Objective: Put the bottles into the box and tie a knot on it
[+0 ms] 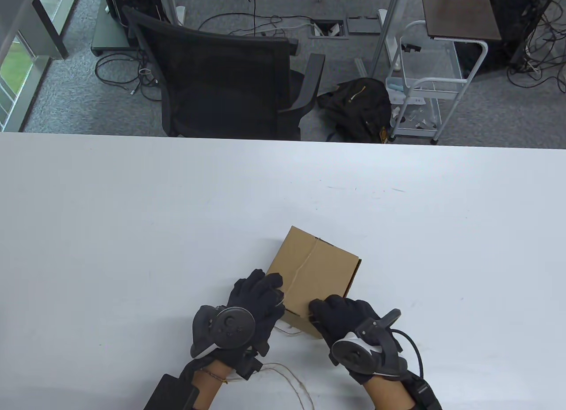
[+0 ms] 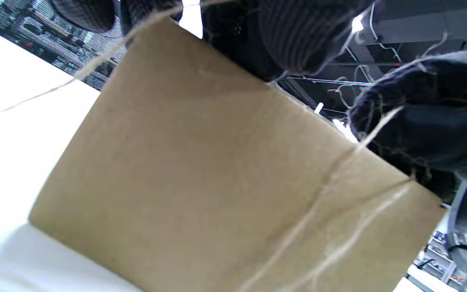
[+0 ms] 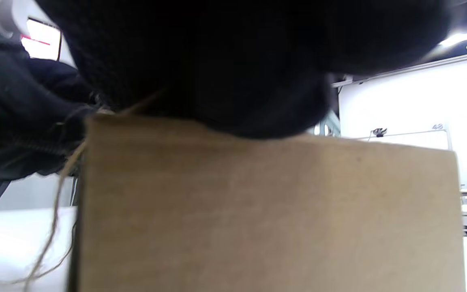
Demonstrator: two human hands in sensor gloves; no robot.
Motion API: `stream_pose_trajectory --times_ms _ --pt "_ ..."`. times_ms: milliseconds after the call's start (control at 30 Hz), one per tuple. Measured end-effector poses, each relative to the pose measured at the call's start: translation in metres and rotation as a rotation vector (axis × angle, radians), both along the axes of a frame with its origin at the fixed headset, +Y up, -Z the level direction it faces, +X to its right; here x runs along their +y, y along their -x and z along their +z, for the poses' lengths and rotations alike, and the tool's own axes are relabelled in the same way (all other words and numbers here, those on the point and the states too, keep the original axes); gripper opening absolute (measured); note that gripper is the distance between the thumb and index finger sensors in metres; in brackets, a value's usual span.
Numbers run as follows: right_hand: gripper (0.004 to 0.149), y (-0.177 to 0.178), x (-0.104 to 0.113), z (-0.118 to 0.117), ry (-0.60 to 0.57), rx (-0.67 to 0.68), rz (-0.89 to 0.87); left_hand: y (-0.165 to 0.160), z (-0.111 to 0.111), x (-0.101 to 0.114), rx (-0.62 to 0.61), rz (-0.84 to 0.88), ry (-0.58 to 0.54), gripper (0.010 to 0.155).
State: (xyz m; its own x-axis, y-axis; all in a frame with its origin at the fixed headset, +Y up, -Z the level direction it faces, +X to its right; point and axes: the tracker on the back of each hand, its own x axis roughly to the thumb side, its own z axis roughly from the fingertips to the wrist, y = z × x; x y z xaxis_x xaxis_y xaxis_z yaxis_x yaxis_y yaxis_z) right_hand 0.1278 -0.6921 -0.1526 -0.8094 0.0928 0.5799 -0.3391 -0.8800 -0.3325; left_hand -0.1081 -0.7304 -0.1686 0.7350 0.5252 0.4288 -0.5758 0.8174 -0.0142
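Observation:
A closed cardboard box [image 1: 318, 268] stands on the white table [image 1: 132, 251] near its front edge. Thin twine [image 1: 305, 264] runs across the box's top and down its near side [image 2: 322, 194]. My left hand [image 1: 265, 290] curls at the box's near left corner, and twine leads out from its fingers [image 2: 282, 36]. Over the near top edge, my right hand [image 1: 329, 310] has its fingers curled where the twine [image 3: 57, 194] comes over the edge. A loose end of twine trails on the table between my wrists. No bottles are visible.
Past the table's far edge [image 1: 283, 140] stand a black office chair [image 1: 230, 74], a black bag [image 1: 358, 105] on the floor and a white wire cart [image 1: 420, 87]. Cables lie on the carpet.

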Motion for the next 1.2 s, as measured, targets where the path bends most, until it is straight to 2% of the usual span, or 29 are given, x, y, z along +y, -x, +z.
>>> stream_pose_trajectory --times_ms 67,133,267,333,400,467,533,767,833,1000,1133,1200 --pt "0.037 -0.009 0.003 -0.004 -0.054 -0.051 0.007 0.004 -0.002 -0.001 -0.047 0.006 -0.015 0.044" --pt "0.037 -0.017 0.001 -0.009 -0.026 -0.077 -0.04 0.004 -0.003 -0.002 -0.073 0.035 -0.003 0.043" --pt "0.038 -0.039 -0.016 -0.03 0.192 -0.105 -0.279 0.0 -0.005 -0.003 -0.178 0.042 0.001 0.043" --pt "0.038 -0.047 -0.02 -0.035 0.236 -0.168 -0.312 0.0 -0.007 -0.005 -0.213 0.089 0.039 0.042" --pt "0.038 -0.052 -0.023 -0.038 0.229 -0.211 -0.318 0.001 -0.007 -0.006 -0.192 0.081 0.026 0.042" --pt "0.038 -0.058 -0.026 -0.04 0.291 -0.29 -0.266 0.001 -0.007 -0.006 -0.191 0.084 0.036 0.043" --pt "0.038 -0.061 -0.025 -0.039 0.283 -0.293 -0.37 0.002 -0.006 -0.005 -0.167 0.089 0.024 0.043" --pt "0.037 -0.051 -0.012 -0.026 0.275 -0.369 -0.12 0.009 0.0 0.002 -0.067 0.069 -0.052 0.045" --pt "0.037 -0.047 -0.011 -0.022 0.286 -0.351 -0.112 0.011 0.002 0.004 -0.045 0.061 -0.07 0.045" --pt "0.038 -0.044 -0.012 -0.017 0.421 -0.249 -0.217 0.014 0.007 0.003 -0.002 0.035 -0.074 0.046" --pt "0.04 -0.037 -0.01 -0.01 0.469 -0.192 -0.194 0.014 0.01 0.007 0.067 0.002 -0.049 0.046" --pt "0.04 -0.034 -0.01 -0.007 0.496 -0.16 -0.197 0.014 0.011 0.01 0.085 -0.023 -0.076 0.045"
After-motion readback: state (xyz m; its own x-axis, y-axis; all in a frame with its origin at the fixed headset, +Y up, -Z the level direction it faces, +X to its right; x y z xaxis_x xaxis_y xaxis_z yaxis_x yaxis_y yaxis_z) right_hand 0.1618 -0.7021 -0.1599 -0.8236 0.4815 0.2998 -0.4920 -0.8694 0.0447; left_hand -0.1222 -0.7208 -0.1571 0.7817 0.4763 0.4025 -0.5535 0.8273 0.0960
